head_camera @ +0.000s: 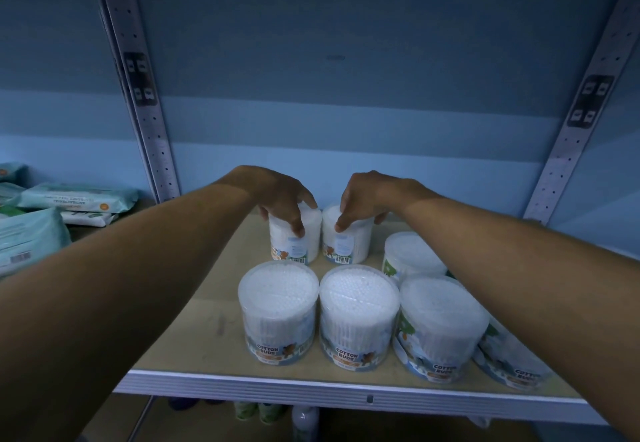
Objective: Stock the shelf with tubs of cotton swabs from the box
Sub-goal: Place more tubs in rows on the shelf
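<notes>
Both my arms reach to the back of a tan shelf (207, 320). My left hand (280, 195) grips from above a clear tub of cotton swabs (301, 240) standing in the back row. My right hand (363, 195) grips a second tub (349, 240) right beside it, barcodes facing me. In front stand two "Cotton Buds" tubs (278, 306) (358, 313). To the right are more tubs (440, 323) (410, 256), partly hidden under my right forearm. The box is out of sight.
Perforated metal uprights (152, 129) (575, 143) frame the bay against a blue back panel. Packs of wipes (76, 195) lie on the neighbouring shelf to the left. Bottles (304, 421) show on a lower shelf below the white front rail (311, 389).
</notes>
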The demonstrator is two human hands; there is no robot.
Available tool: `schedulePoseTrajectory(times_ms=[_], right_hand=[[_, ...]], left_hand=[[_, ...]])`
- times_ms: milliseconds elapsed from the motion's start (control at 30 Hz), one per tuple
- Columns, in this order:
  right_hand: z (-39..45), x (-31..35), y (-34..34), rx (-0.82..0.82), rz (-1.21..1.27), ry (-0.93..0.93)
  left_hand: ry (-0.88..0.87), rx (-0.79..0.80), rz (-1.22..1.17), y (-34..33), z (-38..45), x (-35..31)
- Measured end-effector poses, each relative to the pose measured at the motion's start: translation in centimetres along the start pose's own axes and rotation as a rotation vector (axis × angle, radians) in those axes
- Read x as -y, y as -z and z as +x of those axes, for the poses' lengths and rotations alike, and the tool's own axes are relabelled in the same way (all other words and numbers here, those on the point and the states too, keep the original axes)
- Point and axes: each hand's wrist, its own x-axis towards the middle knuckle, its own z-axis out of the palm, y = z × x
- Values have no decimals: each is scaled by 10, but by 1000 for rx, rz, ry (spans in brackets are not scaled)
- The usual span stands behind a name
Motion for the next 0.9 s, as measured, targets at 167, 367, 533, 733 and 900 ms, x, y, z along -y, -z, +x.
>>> schedulePoseTrajectory(times_ms=[167, 367, 533, 733, 900], right_hand=[[1, -2, 3, 46, -26, 47], [-4, -10, 15, 157, -36, 116], [-7, -3, 20, 69, -28, 48], [-10, 13, 6, 16, -109, -13], [-5, 14, 5, 19, -97, -25]], left_hand=[[31, -15, -59, 2, 0, 1], [58, -45, -96, -1, -3, 1], [48, -77, -50, -2, -6, 4], [3, -47, -13, -5, -8, 10], [0, -45, -41, -4, -5, 8]])
